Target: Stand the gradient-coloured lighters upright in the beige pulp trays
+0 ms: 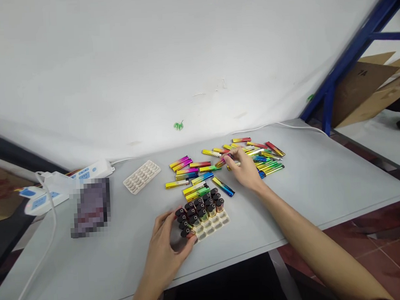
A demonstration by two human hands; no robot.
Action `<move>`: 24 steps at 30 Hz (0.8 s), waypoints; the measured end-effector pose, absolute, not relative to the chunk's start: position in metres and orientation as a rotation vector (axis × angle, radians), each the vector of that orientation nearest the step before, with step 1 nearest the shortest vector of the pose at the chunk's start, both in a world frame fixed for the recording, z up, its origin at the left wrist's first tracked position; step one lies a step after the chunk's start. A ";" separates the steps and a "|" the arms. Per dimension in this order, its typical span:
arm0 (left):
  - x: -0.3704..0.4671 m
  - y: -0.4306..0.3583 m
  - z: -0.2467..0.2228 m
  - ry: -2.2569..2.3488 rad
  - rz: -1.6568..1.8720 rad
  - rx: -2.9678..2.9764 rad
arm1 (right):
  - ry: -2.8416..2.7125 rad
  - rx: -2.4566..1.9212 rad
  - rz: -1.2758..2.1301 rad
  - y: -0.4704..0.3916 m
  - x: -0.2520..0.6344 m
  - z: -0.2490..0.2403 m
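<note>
Head view: right fingers (pixel 231 162), one o'clock, pinching slim red-gold glossy case (pixel 220 162), likely light, stiff, best held mid-length; left fingers (pixel 188 247), eleven o'clock, clasping black-topped cylinders (pixel 186 232).

A grey table (pixel 320 175) carries a white power strip (pixel 84 175) near its left end, a blurred dark item (pixel 91 208) beside it, an empty pale tray (pixel 142 177) left of center, multicolored metallic tubes (pixel 200 164) scattered toward the back edge, and a partly filled tray (pixel 219 222) of black-topped cylinders (pixel 202 212) nearer the front edge.
</note>
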State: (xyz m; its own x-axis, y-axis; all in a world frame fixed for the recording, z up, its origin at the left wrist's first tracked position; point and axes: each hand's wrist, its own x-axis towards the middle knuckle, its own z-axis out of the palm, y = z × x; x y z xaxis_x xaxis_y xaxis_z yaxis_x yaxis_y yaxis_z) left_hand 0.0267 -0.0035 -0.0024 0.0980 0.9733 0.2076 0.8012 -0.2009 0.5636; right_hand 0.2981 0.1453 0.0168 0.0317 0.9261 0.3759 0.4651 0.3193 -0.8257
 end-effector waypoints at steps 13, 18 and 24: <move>0.026 -0.004 0.003 1.767 0.773 2.022 | -1.486 -0.995 1.376 0.121 0.269 0.018; 0.025 -0.004 0.002 1.774 0.767 2.054 | -1.298 -0.938 1.554 0.125 0.273 0.017; 0.025 -0.003 -0.001 1.799 0.772 2.079 | -1.080 -0.969 1.653 0.129 0.274 0.013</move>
State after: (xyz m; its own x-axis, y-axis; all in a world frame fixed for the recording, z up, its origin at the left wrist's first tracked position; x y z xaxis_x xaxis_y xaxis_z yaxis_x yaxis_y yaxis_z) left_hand 0.0251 -0.0034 -0.0015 0.0792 0.9749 0.2079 0.8226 -0.1817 0.5387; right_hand 0.2741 0.1291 0.0128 -0.2804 0.9512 -0.1285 -0.2643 -0.2052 -0.9423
